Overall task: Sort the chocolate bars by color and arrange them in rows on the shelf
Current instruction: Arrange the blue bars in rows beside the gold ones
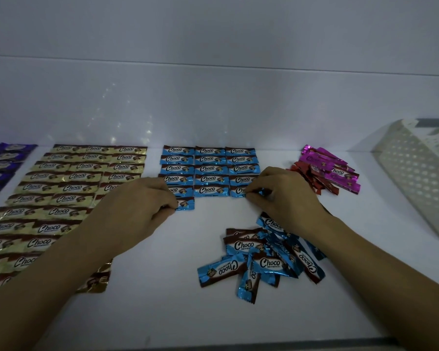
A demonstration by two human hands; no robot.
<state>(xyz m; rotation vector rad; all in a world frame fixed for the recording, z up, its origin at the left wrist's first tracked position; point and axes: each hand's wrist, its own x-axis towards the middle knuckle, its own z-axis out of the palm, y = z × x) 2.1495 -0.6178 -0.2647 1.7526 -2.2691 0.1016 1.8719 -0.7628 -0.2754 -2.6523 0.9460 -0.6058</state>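
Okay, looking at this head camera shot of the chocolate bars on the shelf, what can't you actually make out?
Head view:
- Purple bars: cut off by the left edge; count unknown.
- Gold bars: nearer rows partly hidden by the left forearm.
- Lowest blue bar: mostly covered by the left hand pinching it.
- Blue wrapper in the right hand: fingers hide most.
- Basket: inside unseen, right edge crops it.

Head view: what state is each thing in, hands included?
Blue rows: arranged, sixth row started.
Loose blue pile: unsorted heap.
Gold rows: arranged.
Purple rows: arranged, partly out of view.
Pink and red pile: unsorted.
Basket: tilted.
Left hand: pinching sixth-row bar.
Right hand: pinching held blue bar.
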